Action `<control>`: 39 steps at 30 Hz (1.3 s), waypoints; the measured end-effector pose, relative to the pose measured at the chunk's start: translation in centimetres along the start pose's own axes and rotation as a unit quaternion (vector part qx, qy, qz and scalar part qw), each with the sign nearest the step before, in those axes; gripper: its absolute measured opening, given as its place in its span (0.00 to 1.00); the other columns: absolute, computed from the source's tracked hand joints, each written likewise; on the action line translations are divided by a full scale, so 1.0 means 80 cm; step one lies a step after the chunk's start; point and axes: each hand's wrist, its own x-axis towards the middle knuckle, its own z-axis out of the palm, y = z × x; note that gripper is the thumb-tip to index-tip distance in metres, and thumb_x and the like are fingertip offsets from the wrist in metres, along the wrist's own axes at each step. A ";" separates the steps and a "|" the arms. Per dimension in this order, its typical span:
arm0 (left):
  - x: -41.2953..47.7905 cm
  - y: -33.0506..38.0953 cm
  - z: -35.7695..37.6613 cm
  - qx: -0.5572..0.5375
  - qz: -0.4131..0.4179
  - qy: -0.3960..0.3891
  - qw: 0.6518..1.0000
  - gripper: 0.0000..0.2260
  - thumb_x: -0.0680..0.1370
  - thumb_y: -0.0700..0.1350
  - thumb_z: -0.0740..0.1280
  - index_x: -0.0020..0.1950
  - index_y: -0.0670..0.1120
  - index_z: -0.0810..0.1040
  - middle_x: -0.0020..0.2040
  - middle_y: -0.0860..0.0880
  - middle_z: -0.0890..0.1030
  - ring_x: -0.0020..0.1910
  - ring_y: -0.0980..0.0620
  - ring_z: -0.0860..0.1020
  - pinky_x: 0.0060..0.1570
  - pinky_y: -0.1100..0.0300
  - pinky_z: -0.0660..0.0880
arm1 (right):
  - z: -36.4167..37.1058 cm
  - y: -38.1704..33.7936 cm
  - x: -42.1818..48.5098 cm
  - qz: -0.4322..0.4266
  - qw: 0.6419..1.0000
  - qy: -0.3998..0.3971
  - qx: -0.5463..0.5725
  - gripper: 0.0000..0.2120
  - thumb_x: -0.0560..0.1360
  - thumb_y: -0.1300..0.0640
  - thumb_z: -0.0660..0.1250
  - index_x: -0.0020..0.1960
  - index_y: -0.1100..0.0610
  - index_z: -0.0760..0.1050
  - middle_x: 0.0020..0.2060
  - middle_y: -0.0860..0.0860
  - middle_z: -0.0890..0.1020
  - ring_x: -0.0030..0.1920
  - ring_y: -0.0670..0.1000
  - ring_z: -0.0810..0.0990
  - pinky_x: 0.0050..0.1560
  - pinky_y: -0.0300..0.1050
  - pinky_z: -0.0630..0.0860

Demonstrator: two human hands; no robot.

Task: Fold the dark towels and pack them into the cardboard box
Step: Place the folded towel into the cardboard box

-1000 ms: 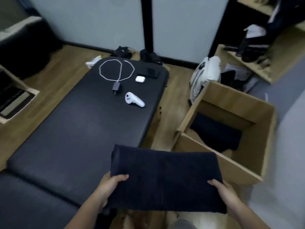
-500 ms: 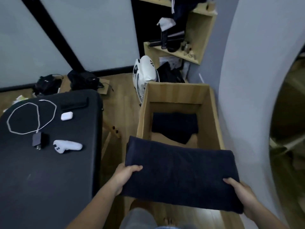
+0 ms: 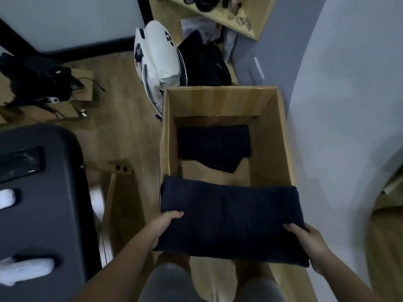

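I hold a folded dark towel (image 3: 231, 216) flat over the near end of the open cardboard box (image 3: 270, 131). My left hand (image 3: 162, 225) grips its left edge, thumb on top. On the right edge, my right hand (image 3: 309, 243) grips the same way, fingers underneath and hidden. Another folded dark towel (image 3: 214, 147) lies on the box floor at the far end. Bare cardboard shows between it and the held towel.
A black padded table (image 3: 50, 210) stands at the left with white objects and a phone on it. A white bag (image 3: 159, 59) and dark clothes (image 3: 202, 59) sit behind the box. A curved grey wall (image 3: 349, 105) runs close along the right. Black gear lies on the wooden floor far left.
I have turned right from the table toward the box. The towel moved with both hands from beside the table to above the box's near end.
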 end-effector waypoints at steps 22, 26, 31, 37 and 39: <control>0.331 0.058 0.135 0.021 -0.033 0.101 0.994 0.31 0.77 0.46 0.72 0.78 0.49 0.63 0.73 0.43 0.71 0.69 0.38 0.70 0.67 0.43 0.67 | 0.134 -0.038 0.400 0.064 0.987 -0.075 -0.124 0.24 0.78 0.47 0.65 0.71 0.54 0.68 0.64 0.55 0.77 0.61 0.59 0.76 0.63 0.55 0.74; 0.418 0.041 0.133 0.029 -0.062 0.114 0.991 0.28 0.78 0.46 0.72 0.76 0.47 0.67 0.70 0.42 0.74 0.64 0.38 0.74 0.63 0.44 0.72 | 0.174 -0.016 0.473 0.091 0.979 -0.090 -0.157 0.27 0.78 0.45 0.64 0.73 0.55 0.66 0.67 0.55 0.74 0.64 0.60 0.74 0.66 0.54 0.72; 0.494 0.020 0.115 0.017 -0.086 0.086 0.992 0.29 0.76 0.45 0.70 0.76 0.46 0.67 0.70 0.40 0.74 0.59 0.40 0.75 0.61 0.43 0.72 | 0.200 0.025 0.536 0.152 0.980 -0.083 -0.095 0.30 0.78 0.45 0.65 0.75 0.54 0.63 0.69 0.56 0.72 0.65 0.61 0.72 0.67 0.55 0.69; 0.527 0.015 0.114 -0.041 -0.051 0.096 0.993 0.29 0.72 0.46 0.71 0.74 0.52 0.71 0.67 0.44 0.77 0.65 0.39 0.75 0.68 0.36 0.67 | 0.222 0.022 0.559 0.087 0.995 -0.001 0.041 0.26 0.78 0.54 0.68 0.74 0.53 0.66 0.65 0.53 0.75 0.63 0.59 0.76 0.62 0.54 0.74; 0.527 0.028 0.113 -0.076 -0.017 0.112 0.991 0.24 0.74 0.43 0.70 0.70 0.53 0.74 0.64 0.45 0.79 0.62 0.39 0.77 0.66 0.37 0.69 | 0.215 -0.006 0.565 0.044 0.996 0.056 0.054 0.21 0.75 0.56 0.70 0.67 0.55 0.74 0.58 0.53 0.78 0.55 0.59 0.78 0.60 0.58 0.76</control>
